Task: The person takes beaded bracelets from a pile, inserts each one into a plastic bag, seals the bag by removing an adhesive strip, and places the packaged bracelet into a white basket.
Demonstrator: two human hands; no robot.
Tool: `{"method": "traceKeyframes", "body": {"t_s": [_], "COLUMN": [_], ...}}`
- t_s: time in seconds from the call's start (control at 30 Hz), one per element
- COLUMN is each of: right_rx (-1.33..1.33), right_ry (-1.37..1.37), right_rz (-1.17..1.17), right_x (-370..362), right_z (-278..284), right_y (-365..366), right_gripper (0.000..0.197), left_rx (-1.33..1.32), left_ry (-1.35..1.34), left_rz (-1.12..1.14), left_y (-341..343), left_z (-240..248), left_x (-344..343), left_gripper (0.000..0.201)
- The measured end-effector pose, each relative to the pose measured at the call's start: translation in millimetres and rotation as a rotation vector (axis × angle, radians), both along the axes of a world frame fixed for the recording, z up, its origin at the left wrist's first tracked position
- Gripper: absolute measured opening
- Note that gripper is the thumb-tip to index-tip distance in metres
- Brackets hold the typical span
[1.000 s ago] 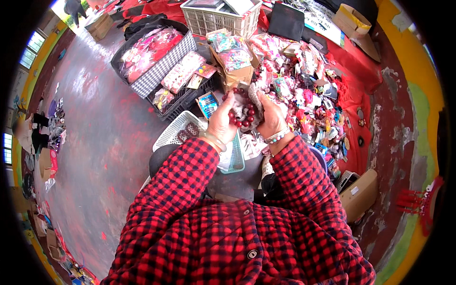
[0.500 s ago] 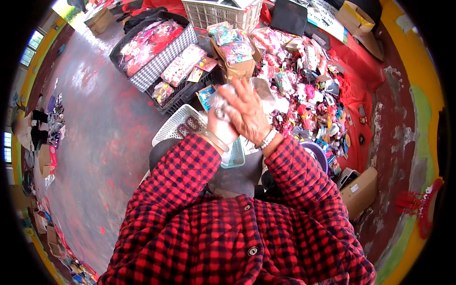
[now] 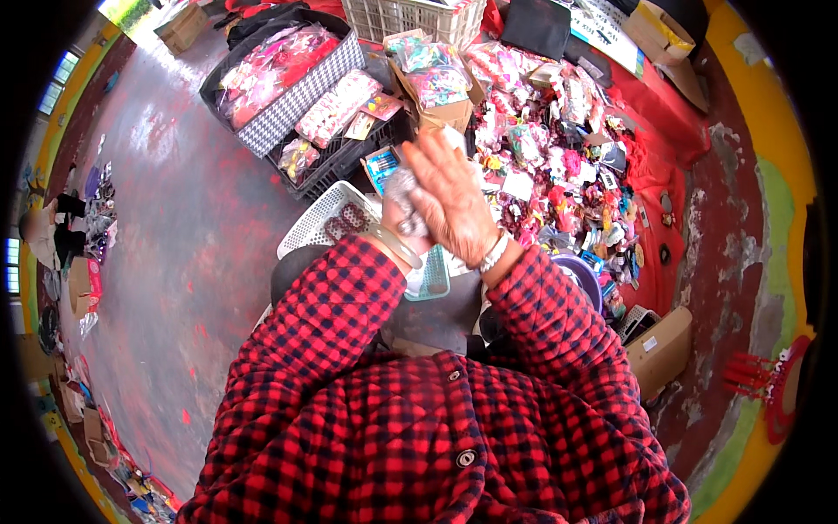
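Observation:
My two hands meet in front of my chest, palm toward palm. A crinkled, shiny clear plastic packet (image 3: pixel 402 186) is pressed between them; what it contains is too blurred to tell. Beneath it, my left hand (image 3: pixel 403 218) supports the packet, its fingers mostly hidden. My right hand (image 3: pixel 454 205) lies over it with the fingers stretched out flat. Below the hands is a light green plastic basket (image 3: pixel 430 284). Just left of them, a white perforated basket (image 3: pixel 305 229) holds dark reddish ring-shaped pieces (image 3: pixel 347 224). A blue box (image 3: pixel 380 168) stands just beyond my left hand.
A large heap of small colourful packaged goods (image 3: pixel 559 166) spreads on red cloth at the right. Beyond my hands stand a cardboard box of packets (image 3: pixel 445 113), a black crate (image 3: pixel 336 162) and a houndstooth-patterned bin (image 3: pixel 262 135). A purple tub (image 3: pixel 589 278) sits by my right forearm.
My right hand has shifted slightly over the left, and more of the plastic packet shows at its left side. The hands remain pressed together.

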State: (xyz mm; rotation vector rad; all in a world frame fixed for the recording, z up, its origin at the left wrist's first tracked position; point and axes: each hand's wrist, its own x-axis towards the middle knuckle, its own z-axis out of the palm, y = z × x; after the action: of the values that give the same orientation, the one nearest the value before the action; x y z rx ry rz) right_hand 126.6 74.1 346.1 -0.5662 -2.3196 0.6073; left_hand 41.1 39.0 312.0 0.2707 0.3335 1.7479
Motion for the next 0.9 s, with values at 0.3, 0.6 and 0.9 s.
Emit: {"method": "traceKeyframes", "body": {"t_s": [0.3, 0.6, 0.9], "right_rx": [-0.019, -0.904, -1.425], "right_ry": [0.072, 0.646, 0.724], "right_rz": [-0.099, -0.081, 0.223], "right_x": [3, 4, 20], "right_z": [-7, -20, 6], "right_y": [-11, 23, 26], "right_gripper": [0.055, 0.036, 0.044], "left_rx": [-0.083, -0.079, -0.143], "left_ry": [-0.218, -0.183, -0.152], "left_rz": [-0.255, -0.319, -0.264], "left_y": [9, 1, 3], "left_z": [15, 11, 20], "left_x": [-24, -2, -4], "left_gripper": [0.043, 0.06, 0.068]}}
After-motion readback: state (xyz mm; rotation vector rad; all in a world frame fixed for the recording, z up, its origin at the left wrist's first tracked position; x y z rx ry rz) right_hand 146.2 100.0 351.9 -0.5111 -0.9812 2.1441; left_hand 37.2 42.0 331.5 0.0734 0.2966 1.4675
